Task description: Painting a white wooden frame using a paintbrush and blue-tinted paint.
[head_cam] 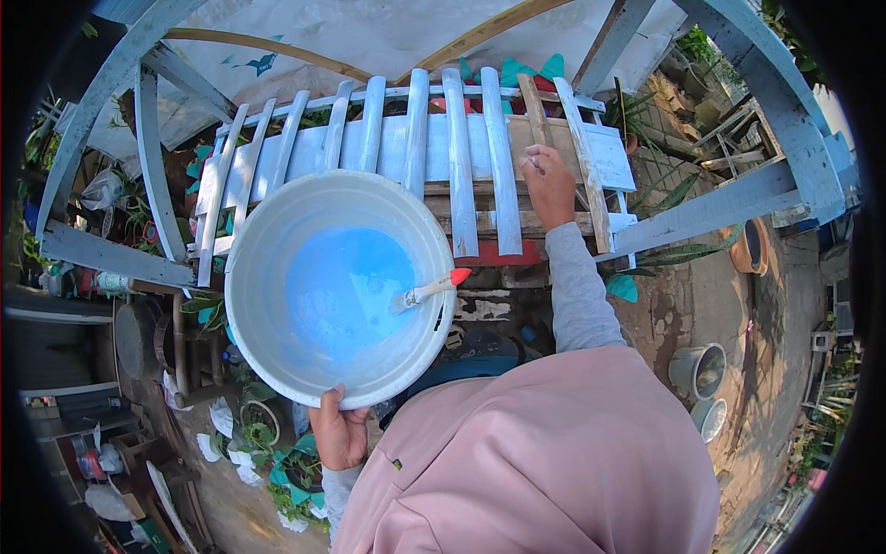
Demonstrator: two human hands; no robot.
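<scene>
A pale plastic basin (259,228) holds light blue paint (339,284). My left hand (339,433) grips its rim from the near side, thumb over the edge. A paintbrush (432,285) with a red handle tip leans on the basin's right rim, its bristles at the paint. Beyond, my right hand (552,183) is at a bare brown wooden slat (533,104), fingers curled. Whether the fingers grip the slat or only rest there is hard to see; the hand hides that part. Beside it stand slats coated light blue (500,152), fixed across horizontal boards (436,149).
Blue-grey wooden posts and rails (699,208) frame the slats on both sides. White sheeting (387,41) hangs behind. On the ground at right are a metal bucket (695,370) and an orange pot (749,246). Potted plants (301,471) stand at lower left.
</scene>
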